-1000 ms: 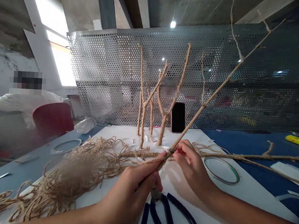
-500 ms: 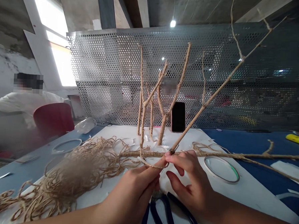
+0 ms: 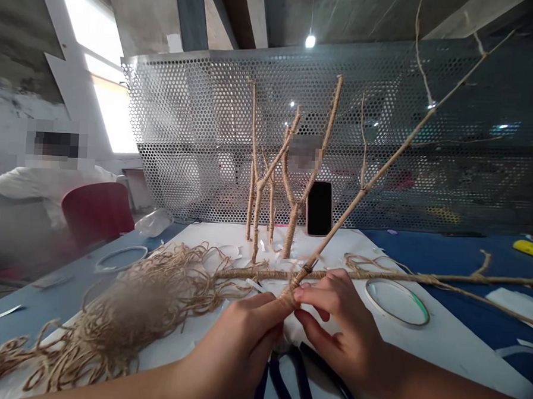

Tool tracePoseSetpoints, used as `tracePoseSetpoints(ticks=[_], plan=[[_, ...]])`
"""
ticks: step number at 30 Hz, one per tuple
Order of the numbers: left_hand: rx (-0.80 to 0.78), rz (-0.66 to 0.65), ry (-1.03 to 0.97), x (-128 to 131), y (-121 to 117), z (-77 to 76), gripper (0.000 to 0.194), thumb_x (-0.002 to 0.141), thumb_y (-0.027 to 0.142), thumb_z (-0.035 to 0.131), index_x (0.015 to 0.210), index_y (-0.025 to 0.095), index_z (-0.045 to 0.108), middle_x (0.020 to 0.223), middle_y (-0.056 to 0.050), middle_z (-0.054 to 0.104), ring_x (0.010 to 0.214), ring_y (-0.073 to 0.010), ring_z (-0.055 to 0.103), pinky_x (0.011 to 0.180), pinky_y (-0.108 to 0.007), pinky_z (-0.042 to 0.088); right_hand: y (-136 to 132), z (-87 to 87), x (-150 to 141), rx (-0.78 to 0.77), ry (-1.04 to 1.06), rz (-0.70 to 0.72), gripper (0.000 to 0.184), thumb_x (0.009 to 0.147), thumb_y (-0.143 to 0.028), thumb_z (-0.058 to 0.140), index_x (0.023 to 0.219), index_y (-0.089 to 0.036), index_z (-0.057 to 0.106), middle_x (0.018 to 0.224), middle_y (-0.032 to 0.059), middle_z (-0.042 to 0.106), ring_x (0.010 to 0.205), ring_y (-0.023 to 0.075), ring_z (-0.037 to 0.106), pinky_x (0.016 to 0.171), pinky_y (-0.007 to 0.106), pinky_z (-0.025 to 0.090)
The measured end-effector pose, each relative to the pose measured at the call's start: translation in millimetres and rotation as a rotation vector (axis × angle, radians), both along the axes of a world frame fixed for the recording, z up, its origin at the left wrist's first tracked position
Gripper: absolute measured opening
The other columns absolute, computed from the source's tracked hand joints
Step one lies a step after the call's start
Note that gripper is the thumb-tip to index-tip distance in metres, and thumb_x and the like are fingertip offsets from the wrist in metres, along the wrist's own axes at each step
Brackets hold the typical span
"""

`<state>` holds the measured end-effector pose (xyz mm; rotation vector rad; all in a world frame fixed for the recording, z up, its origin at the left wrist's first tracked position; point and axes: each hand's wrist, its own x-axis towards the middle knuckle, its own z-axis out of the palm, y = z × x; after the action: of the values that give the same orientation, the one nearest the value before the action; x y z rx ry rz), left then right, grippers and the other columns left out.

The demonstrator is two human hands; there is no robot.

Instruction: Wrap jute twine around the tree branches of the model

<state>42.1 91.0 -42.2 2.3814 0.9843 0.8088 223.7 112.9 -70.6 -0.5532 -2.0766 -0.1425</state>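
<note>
A long bare branch [image 3: 342,218] slants from my hands up to the right, forking into thin twigs. My left hand [image 3: 236,338] is closed around its lower end, where turns of jute twine [image 3: 291,289] wrap the wood. The fingers of my right hand [image 3: 347,320] are bent against the wrapped part from the right, index fingertip and thumb close to it; the strand between them is mostly hidden. Below my hands lie dark-blue-handled pliers [image 3: 301,380], their jaws partly covered. Just behind, a twine-wrapped branch [image 3: 378,276] lies across the white board [image 3: 446,358].
A tangled jute twine heap [image 3: 107,334] spreads at left. Several twine-wrapped branches [image 3: 291,224] stand before a perforated metal screen [image 3: 185,130], beside a phone [image 3: 319,208]. A tape ring [image 3: 397,303] lies at right. A person [image 3: 38,193] sits at far left by a red chair [image 3: 97,208].
The loose twine loop that crossed my left fingers is now drawn around the branch's lower end. Both hands have stayed at the branch, with small finger shifts.
</note>
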Motion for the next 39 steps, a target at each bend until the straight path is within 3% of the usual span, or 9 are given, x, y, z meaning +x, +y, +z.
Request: tracePoseSetpoints(ticks=[3, 6, 10, 16, 22, 29, 33, 36, 39], plan=[[-0.017, -0.015, -0.029, -1, 0, -2.0, 0.034, 0.084, 0.007, 0.039, 0.107, 0.022, 0.059, 0.076, -0.001, 0.057, 0.068, -0.0117, 0.05, 0.066, -0.02, 0.04, -1, 0.0, 1, 0.035, -0.024, 0.031, 0.035, 0.076, 0.001, 0.046, 0.102, -0.022, 0.042, 0.075, -0.0005, 0.053, 0.066, 0.0133, 0.044, 0.067, 0.032, 0.033], [-0.036, -0.017, -0.068, -2, 0, -5.0, 0.046, 0.086, 0.012, 0.038, 0.129, 0.027, 0.043, 0.079, -0.002, 0.058, 0.067, -0.012, 0.051, 0.067, -0.022, 0.04, -4, 1.4, 1, -0.018, -0.041, 0.087, 0.024, 0.071, -0.003, 0.044, 0.087, -0.021, 0.041, 0.069, -0.0009, 0.047, 0.065, 0.0146, 0.042, 0.066, 0.033, 0.032], [-0.02, -0.011, -0.055, -2, 0, -6.0, 0.048, 0.087, 0.012, 0.036, 0.132, 0.03, 0.039, 0.072, 0.001, 0.055, 0.064, -0.0108, 0.048, 0.065, -0.02, 0.04, -5, 3.9, 1, -0.2, 0.036, 0.042, 0.017, 0.064, -0.006, 0.042, 0.069, -0.02, 0.033, 0.062, -0.002, 0.039, 0.06, 0.0142, 0.038, 0.063, 0.033, 0.03], [-0.019, -0.001, -0.067, -2, 1, -5.4, 0.047, 0.09, 0.016, 0.032, 0.134, 0.033, 0.032, 0.07, 0.002, 0.054, 0.063, -0.0093, 0.049, 0.063, -0.019, 0.04, 0, 3.5, 0, -0.563, 0.168, 0.051, 0.017, 0.067, -0.005, 0.04, 0.064, -0.021, 0.033, 0.057, -0.0037, 0.036, 0.054, 0.0121, 0.036, 0.051, 0.026, 0.029], [-0.13, 0.094, -0.122, -1, 0, -8.6, 0.047, 0.092, 0.022, 0.028, 0.137, 0.033, 0.017, 0.073, 0.003, 0.057, 0.066, -0.0112, 0.05, 0.068, -0.024, 0.04, 3, 2.9, 0, -0.702, 0.223, 0.103, 0.013, 0.074, -0.008, 0.043, 0.068, -0.02, 0.04, 0.063, -0.0031, 0.043, 0.061, 0.012, 0.042, 0.059, 0.025, 0.035], [-0.242, 0.064, -0.172, 0, 0, -5.8, 0.034, 0.093, 0.028, 0.029, 0.127, 0.024, 0.031, 0.069, 0.003, 0.055, 0.065, -0.0105, 0.05, 0.066, -0.024, 0.039, 15, 0.8, -3, -0.94, 0.279, 0.2, 0.023, 0.087, -0.027, 0.046, 0.066, -0.017, 0.047, 0.057, -0.0031, 0.047, 0.057, 0.0105, 0.046, 0.057, 0.023, 0.036], [-0.359, 0.034, -0.239, 3, -1, 1.6, 0.024, 0.092, 0.03, 0.033, 0.103, 0.016, 0.049, 0.061, 0.004, 0.049, 0.056, -0.0078, 0.043, 0.056, -0.02, 0.036, 20, -1.9, -6, -1.03, 0.319, 0.266, 0.025, 0.086, -0.033, 0.049, 0.068, -0.016, 0.051, 0.056, -0.0023, 0.05, 0.055, 0.0097, 0.046, 0.055, 0.022, 0.035], [-0.55, -0.015, -0.324, 5, 3, 3.3, 0.025, 0.091, 0.032, 0.035, 0.091, 0.014, 0.053, 0.054, 0.005, 0.044, 0.044, -0.0047, 0.034, 0.041, -0.016, 0.027, 22, -3.4, -7, -1.103, 0.347, 0.32, 0.026, 0.084, -0.036, 0.053, 0.069, -0.014, 0.055, 0.056, -0.0018, 0.052, 0.054, 0.0092, 0.046, 0.052, 0.021, 0.033], [-0.824, -0.127, -0.431, 3, 9, -0.9, 0.031, 0.091, 0.035, 0.033, 0.096, 0.013, 0.054, 0.046, 0.007, 0.041, 0.031, -0.0031, 0.024, 0.031, -0.017, 0.016, 24, -5.8, -8, -1.18, 0.38, 0.363, 0.027, 0.08, -0.038, 0.058, 0.069, -0.013, 0.056, 0.055, -0.0017, 0.051, 0.051, 0.0082, 0.043, 0.049, 0.021, 0.029]])
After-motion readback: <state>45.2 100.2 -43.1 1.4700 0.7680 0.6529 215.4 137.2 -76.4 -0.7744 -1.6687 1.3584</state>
